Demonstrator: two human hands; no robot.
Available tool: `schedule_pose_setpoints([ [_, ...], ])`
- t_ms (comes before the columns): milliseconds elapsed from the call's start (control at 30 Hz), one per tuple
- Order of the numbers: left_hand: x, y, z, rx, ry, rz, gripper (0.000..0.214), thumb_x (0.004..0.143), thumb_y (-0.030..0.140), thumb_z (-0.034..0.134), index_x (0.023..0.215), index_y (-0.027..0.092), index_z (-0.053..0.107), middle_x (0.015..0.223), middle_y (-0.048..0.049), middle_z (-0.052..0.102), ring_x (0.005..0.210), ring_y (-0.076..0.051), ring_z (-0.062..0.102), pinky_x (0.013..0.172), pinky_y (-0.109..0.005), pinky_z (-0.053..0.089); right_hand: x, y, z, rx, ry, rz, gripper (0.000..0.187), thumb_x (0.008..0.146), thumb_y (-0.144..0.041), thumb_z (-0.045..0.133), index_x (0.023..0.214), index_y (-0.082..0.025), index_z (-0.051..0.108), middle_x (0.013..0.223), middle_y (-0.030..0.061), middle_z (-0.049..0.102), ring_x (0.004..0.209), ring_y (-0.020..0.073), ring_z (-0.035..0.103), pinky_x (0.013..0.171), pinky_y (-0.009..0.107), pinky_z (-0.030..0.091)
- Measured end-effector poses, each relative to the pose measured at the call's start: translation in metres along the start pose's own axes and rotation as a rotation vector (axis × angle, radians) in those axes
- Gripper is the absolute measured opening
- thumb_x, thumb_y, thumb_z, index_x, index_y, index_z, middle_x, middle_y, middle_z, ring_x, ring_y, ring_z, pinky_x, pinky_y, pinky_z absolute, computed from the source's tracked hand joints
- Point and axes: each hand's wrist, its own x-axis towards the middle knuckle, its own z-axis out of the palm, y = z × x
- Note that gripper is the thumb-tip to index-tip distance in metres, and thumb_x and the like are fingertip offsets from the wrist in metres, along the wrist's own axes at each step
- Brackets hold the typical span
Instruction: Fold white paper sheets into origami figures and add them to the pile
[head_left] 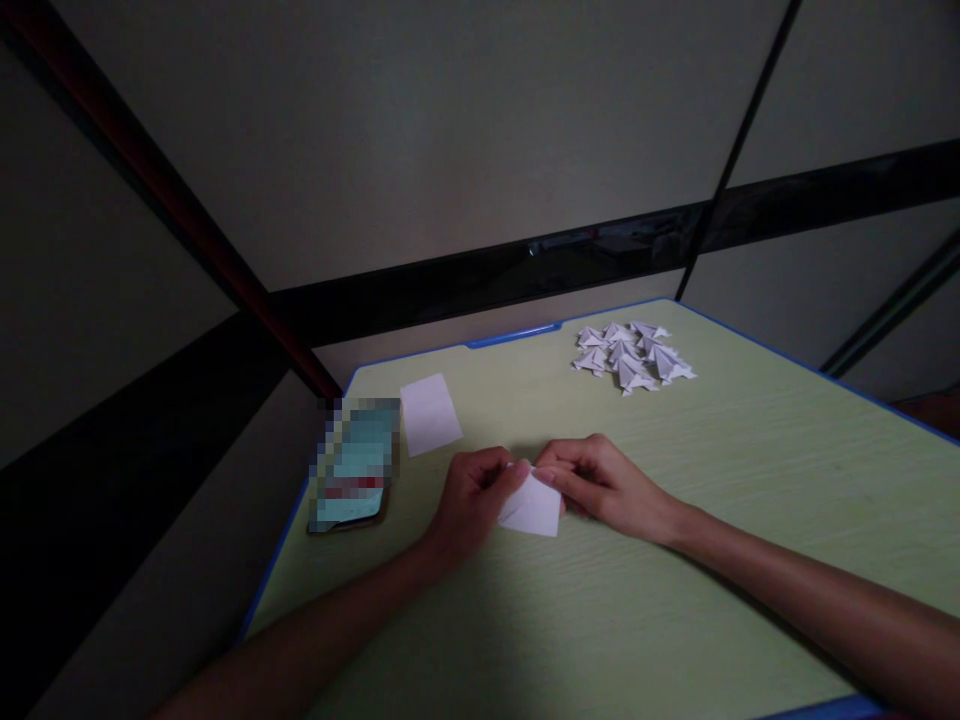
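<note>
A small white sheet of paper (534,508) lies partly folded on the pale green table (675,560). My left hand (474,500) pinches its top left corner with curled fingers. My right hand (596,483) pinches the same top edge from the right, fingers pressed together. The two hands nearly touch above the paper.
A flat white paper sheet (430,414) lies to the upper left of my hands. A phone (354,465) rests beside it near the table's left edge. A pile of several folded white paper figures (631,356) sits at the far side. The table has a blue rim (510,337).
</note>
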Motion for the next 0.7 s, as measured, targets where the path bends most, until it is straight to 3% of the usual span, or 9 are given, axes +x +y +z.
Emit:
schedule_pose_setpoints([
  [200,0.0015,0.0016,0.0011,0.058,0.075,0.043,0.035,0.076,0.035,0.039,0.048,0.016,0.031,0.046,0.0059,0.025,0.044,-0.005,0.023,0.039,-0.019,0.018,-0.0001,0.0018,0.0016,-0.001,0.041,0.035,0.025,0.080,-0.030,0.041,0.063,-0.013,0.047,0.043,-0.0061,0.038,0.038,0.0044,0.034,0.037,0.016,0.026],
  [433,0.0017,0.0012,0.0007,0.125,0.076,0.045,0.031,0.073,0.031,0.047,0.047,0.013,0.041,0.045,0.0055,0.032,0.044,-0.005,0.028,0.040,-0.018,0.021,0.0006,0.0062,0.0030,0.016,-0.005,0.067,0.024,0.080,-0.031,0.042,0.067,-0.013,0.048,0.045,-0.0045,0.044,0.037,0.0041,0.035,0.037,0.016,0.027],
  [600,0.0049,-0.0003,0.0020,-0.002,0.027,-0.001,0.033,0.071,0.034,0.048,0.046,0.014,0.039,0.042,0.0063,0.033,0.039,-0.004,0.032,0.036,-0.016,0.023,0.0010,0.0035,0.0034,0.093,0.026,0.084,0.024,0.079,-0.032,0.043,0.066,-0.013,0.047,0.046,-0.0040,0.046,0.037,0.0041,0.037,0.037,0.016,0.028],
  [700,0.0058,0.0003,0.0028,-0.078,-0.056,-0.041,0.031,0.073,0.036,0.045,0.053,0.013,0.046,0.043,0.0041,0.046,0.038,-0.006,0.043,0.037,-0.016,0.031,0.0012,0.0021,0.0016,0.140,0.101,0.073,0.025,0.079,-0.034,0.043,0.065,-0.013,0.047,0.041,-0.0061,0.042,0.035,0.0037,0.034,0.038,0.017,0.025],
])
